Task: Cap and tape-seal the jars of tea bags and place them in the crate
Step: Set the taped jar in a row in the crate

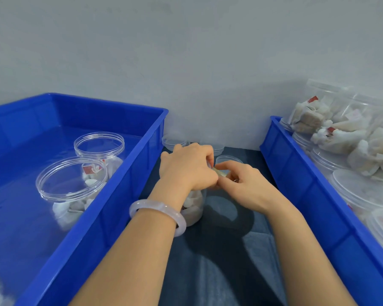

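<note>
Directly beneath curled fingers [205,153], jar [194,207], tape [222,173] pinched

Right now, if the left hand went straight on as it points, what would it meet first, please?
Probably a clear lid by the wall: the left hand points away over the jar, though depth is unclear.

Both forearms are stretched forward; the left hand [186,171] and right hand [243,186] are brought together, fingers curled, a tape strip [222,173] pinched between them.
</note>
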{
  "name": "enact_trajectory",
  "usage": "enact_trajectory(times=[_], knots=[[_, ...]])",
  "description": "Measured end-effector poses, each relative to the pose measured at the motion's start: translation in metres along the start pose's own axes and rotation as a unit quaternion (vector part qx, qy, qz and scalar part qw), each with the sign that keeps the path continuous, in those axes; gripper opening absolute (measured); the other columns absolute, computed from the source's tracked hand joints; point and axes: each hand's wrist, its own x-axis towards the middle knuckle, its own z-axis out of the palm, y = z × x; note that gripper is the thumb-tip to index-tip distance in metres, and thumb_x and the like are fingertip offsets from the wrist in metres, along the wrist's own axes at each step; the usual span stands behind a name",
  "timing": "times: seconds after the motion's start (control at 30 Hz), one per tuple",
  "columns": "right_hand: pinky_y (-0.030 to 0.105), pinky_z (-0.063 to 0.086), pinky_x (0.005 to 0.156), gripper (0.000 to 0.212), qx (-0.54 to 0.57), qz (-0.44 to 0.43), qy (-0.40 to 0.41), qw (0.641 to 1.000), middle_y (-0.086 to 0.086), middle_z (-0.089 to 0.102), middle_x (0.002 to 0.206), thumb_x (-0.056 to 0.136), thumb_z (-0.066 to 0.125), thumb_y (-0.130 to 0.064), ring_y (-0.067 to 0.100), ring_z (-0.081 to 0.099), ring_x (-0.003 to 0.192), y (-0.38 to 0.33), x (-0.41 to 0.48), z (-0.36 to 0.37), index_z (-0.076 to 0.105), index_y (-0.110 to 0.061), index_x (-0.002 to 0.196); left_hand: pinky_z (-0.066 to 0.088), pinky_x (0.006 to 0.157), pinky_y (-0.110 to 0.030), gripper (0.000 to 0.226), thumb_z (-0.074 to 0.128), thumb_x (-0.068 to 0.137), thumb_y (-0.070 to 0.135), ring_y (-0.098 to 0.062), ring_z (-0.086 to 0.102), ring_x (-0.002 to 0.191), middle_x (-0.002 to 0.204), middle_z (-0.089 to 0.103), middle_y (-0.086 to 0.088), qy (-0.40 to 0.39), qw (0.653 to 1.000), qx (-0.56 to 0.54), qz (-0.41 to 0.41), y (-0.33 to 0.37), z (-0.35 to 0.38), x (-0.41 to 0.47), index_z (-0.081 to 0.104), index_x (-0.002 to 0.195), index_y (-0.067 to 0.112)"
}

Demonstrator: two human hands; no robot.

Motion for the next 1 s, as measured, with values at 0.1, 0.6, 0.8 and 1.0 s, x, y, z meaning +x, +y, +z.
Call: enact_trajectory(times=[0.1,0.6,0.8,1.0], knots=[[0.017,0.036,0.059,0.044,0.004,0.023,-0.040,0.999,-0.006,0.063,0.095,0.089,0.044,-0.039,0.000,0.050,0.072,-0.005,0.000,0.000,0.052,-0.029,0.131,0.025,0.077,-0.038,0.021,0.065,0.070,0.024,-0.019,0.038,0.097,0.081,0.044,0.016,-0.004,1.000,-0.008,-0.012,0.001,0.000,0.002,0.046,0.070,0.031],[0.041,0.051,0.069,0.023,-0.126,0.004,0.065,0.990,0.005,0.059,0.078,0.093,0.040,-0.026,0.024,0.055,0.072,-0.033,-0.044,0.014,0.060,-0.018,0.101,0.025,0.077,-0.038,0.019,0.064,0.067,0.019,-0.021,0.044,0.102,0.090,0.062,0.010,0.032,0.998,-0.025,-0.040,0.009,0.004,0.007,0.060,0.083,0.027],[0.040,0.051,0.069,0.024,-0.141,0.019,0.074,0.987,0.006,0.058,0.078,0.095,0.038,-0.026,0.023,0.055,0.075,-0.035,-0.049,0.021,0.057,-0.019,0.108,0.025,0.079,-0.040,0.026,0.065,0.064,0.016,-0.025,0.043,0.110,0.094,0.063,0.004,0.019,0.998,-0.011,-0.056,0.014,0.003,0.007,0.062,0.088,0.025],[0.029,0.029,0.049,0.019,-0.156,0.038,0.096,0.982,0.000,0.044,0.062,0.095,0.036,-0.024,0.014,0.038,0.057,-0.034,-0.046,0.025,0.053,-0.017,0.093,0.027,0.078,-0.040,0.027,0.064,0.064,0.016,-0.027,0.041,0.108,0.083,0.057,0.001,0.003,0.997,0.019,-0.079,0.021,0.002,0.014,0.063,0.090,0.024]])
